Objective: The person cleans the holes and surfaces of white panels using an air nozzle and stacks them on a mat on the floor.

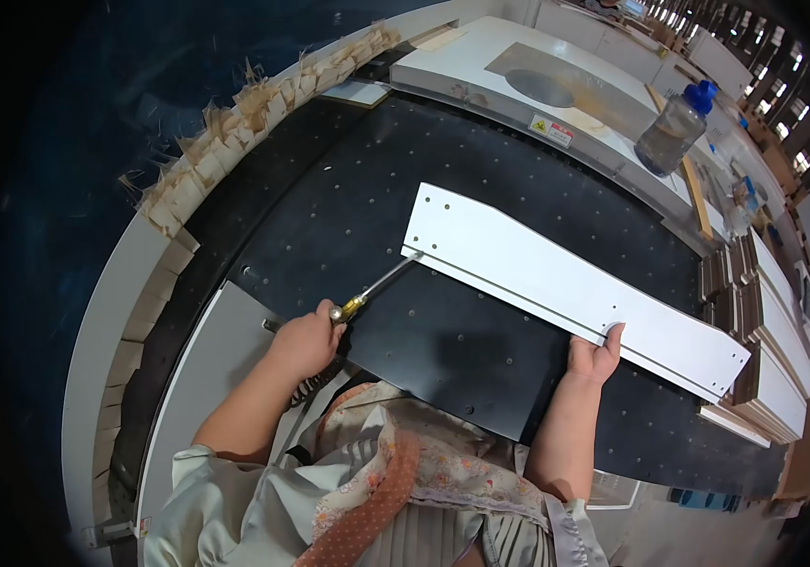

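A long white panel [537, 269] with small drilled holes near its ends and a groove along its near edge lies at a slant in front of me. My right hand [596, 357] grips its near edge, with the thumb on top and the other fingers hidden underneath. In my closed left hand [305, 344] is an air blow gun [355, 305] with a thin metal nozzle. The nozzle's tip is at the groove near the panel's left end; whether it touches I cannot tell. A coiled hose [306, 389] hangs below my left wrist.
Under the panel is a black table [329, 217] dotted with small studs. Stacked white boards [773, 378] stand at the right. Behind, a white machine housing [461, 80] carries a blue-capped bottle [674, 132]. A grey board [221, 350] is at the left, by a curved edge with torn cardboard [263, 109].
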Demonstrator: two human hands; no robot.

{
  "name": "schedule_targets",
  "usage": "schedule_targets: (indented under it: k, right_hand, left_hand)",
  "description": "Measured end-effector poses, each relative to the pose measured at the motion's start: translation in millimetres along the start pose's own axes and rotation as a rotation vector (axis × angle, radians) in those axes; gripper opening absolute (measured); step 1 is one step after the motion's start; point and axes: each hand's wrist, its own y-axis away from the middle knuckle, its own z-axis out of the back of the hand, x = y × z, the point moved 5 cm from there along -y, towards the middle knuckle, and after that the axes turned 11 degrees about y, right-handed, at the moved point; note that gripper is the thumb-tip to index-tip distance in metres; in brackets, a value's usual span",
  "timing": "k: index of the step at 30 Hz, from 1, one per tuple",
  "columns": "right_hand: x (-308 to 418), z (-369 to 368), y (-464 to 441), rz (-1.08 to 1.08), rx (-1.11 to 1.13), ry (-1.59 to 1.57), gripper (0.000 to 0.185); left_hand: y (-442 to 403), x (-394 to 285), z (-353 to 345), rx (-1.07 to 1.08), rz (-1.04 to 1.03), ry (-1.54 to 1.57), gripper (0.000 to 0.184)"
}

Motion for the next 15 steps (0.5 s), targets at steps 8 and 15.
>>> schedule_targets:
  k: [8,15]
  right_hand:
    - [0,7,-3,-0.001,-0.010,-0.031,0.038]
    - [0,5,0,0.022,-0.009,-0.002,0.038]
  left_hand:
    - [-5,10,15,-0.074,0.099,-0.100,0.035]
    - [5,-7,18,-0.072,0.034,-0.056,0.032]
